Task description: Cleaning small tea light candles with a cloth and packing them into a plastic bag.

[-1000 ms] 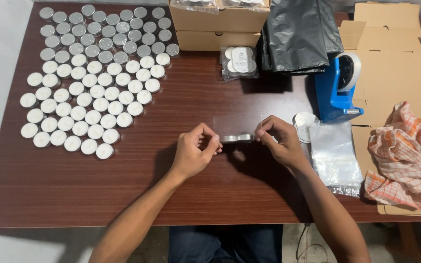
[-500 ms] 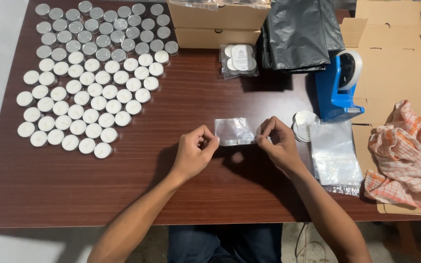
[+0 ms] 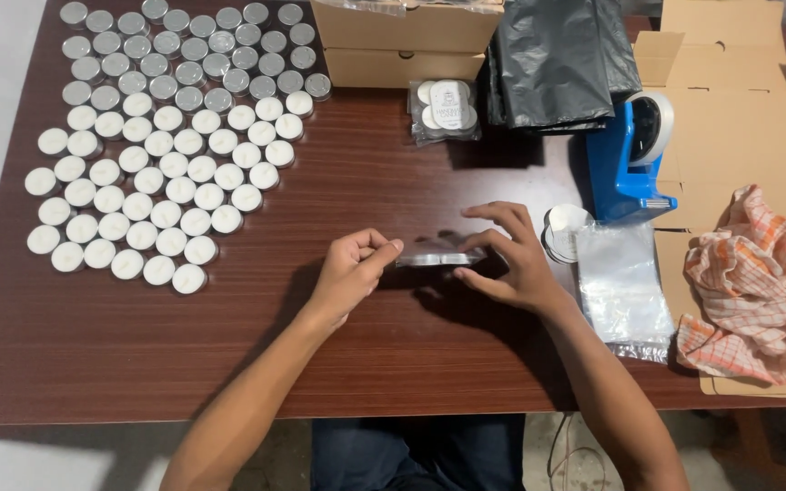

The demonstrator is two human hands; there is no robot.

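Observation:
Both hands meet at the middle of a dark wooden table (image 3: 338, 364). My left hand (image 3: 353, 269) pinches the left end of a small clear plastic bag (image 3: 438, 258), which lies flat and low over the table. My right hand (image 3: 508, 255) holds its right end, with the fingers spread above it. Many white tealight candles (image 3: 152, 195) in metal cups stand in rows at the far left. A filled clear packet of candles (image 3: 446, 109) lies further back.
A blue tape dispenser (image 3: 631, 155) stands to the right, with a stack of round white labels (image 3: 564, 227) and a pile of clear bags (image 3: 625, 286) beside it. Cardboard boxes (image 3: 402, 41), a grey plastic bag (image 3: 557, 59) and a checked cloth (image 3: 757, 291) lie behind and right.
The clear bag was held up facing me half a second ago; now it is tilted down flat and seen edge-on. My right fingers have spread over it.

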